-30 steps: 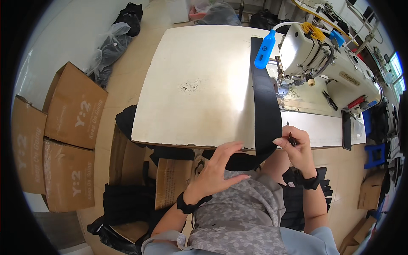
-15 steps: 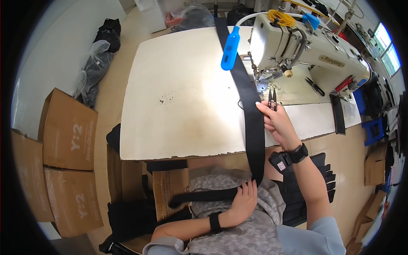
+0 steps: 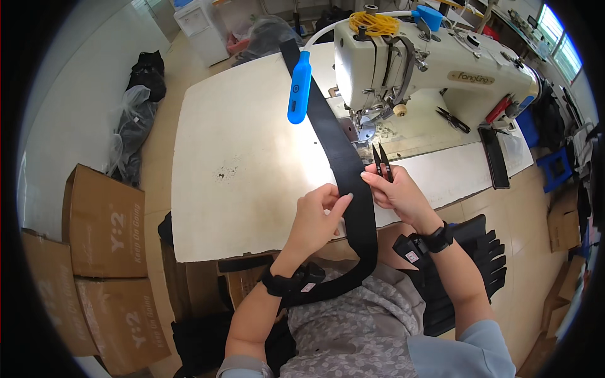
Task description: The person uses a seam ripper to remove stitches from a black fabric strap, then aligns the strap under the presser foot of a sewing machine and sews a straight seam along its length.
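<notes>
A long black strap (image 3: 325, 138) runs over the white worktable (image 3: 242, 145) beside the sewing machine (image 3: 389, 69), past its edge onto my lap. My left hand (image 3: 318, 214) pinches the strap's left edge with curled fingers. My right hand (image 3: 397, 195) holds black thread snips (image 3: 380, 159), blades pointing up, with its thumb at the strap's right edge, just below the needle area (image 3: 362, 126). A blue oblong device (image 3: 299, 88) hangs on a white cable over the strap. A second pair of black snips (image 3: 454, 120) lies on the machine bed.
Cardboard boxes (image 3: 104, 223) stand at the left by black bags (image 3: 129, 126). More black pieces (image 3: 472, 283) lie beside my lap. A black narrow tray (image 3: 493, 154) sits on the table's right, a blue stool (image 3: 553, 170) beyond. A white appliance (image 3: 198, 34) stands behind.
My left hand has risen from my lap onto the strap at the table. My right hand has moved up beside the machine, its snips now upright. The view has shifted.
</notes>
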### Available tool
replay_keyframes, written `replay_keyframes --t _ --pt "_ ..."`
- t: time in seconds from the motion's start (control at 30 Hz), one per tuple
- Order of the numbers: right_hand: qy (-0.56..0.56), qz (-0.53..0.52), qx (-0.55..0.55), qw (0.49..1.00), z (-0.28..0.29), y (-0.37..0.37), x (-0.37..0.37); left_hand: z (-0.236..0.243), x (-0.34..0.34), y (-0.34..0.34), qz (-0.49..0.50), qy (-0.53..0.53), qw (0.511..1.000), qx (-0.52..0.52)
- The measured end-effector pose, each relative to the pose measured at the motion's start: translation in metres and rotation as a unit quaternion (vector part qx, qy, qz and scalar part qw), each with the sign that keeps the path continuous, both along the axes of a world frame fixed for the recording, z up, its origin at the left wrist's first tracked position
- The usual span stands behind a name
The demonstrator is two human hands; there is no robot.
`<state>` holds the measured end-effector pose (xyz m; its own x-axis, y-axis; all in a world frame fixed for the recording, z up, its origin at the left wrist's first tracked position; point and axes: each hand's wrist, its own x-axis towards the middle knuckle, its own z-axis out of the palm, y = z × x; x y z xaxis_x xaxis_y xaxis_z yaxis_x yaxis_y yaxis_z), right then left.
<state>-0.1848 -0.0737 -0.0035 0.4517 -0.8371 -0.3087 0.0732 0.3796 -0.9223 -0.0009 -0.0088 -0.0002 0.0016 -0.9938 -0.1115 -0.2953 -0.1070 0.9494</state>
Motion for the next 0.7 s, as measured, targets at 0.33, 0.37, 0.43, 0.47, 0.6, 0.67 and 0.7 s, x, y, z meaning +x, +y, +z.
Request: replay_keyframes --t 0.33,0.37,0.43,0.47,0.6,0.67,0.7 --pt "0.219 -0.027 -0.273 0.937 -0.019 0.026 0.001 -0.016 -0.018 0.014 0.06 -0.073 0.99 -0.1" --pt "0.218 -0.016 -0.268 0.938 -0.016 0.028 0.0 -0.017 -0.018 0.017 0.061 -0.074 0.989 -0.112" --pt "0.213 0.0 -0.294 0.932 -0.017 0.032 -0.002 -0.022 -0.018 0.023 0.052 -0.074 0.99 -0.109" --pt "0.216 0.011 -0.294 0.931 -0.017 0.033 -0.004 -0.023 -0.018 0.026 0.054 -0.072 0.99 -0.105" --pt "0.231 0.038 -0.304 0.924 -0.012 0.034 -0.007 -0.022 -0.018 0.029 0.065 -0.065 0.991 -0.097" --pt "0.231 0.04 -0.305 0.923 -0.014 0.034 -0.007 -0.022 -0.018 0.03 0.068 -0.065 0.991 -0.097" --pt "0.226 0.039 -0.304 0.925 -0.016 0.033 -0.009 -0.021 -0.019 0.03 0.068 -0.065 0.991 -0.098"
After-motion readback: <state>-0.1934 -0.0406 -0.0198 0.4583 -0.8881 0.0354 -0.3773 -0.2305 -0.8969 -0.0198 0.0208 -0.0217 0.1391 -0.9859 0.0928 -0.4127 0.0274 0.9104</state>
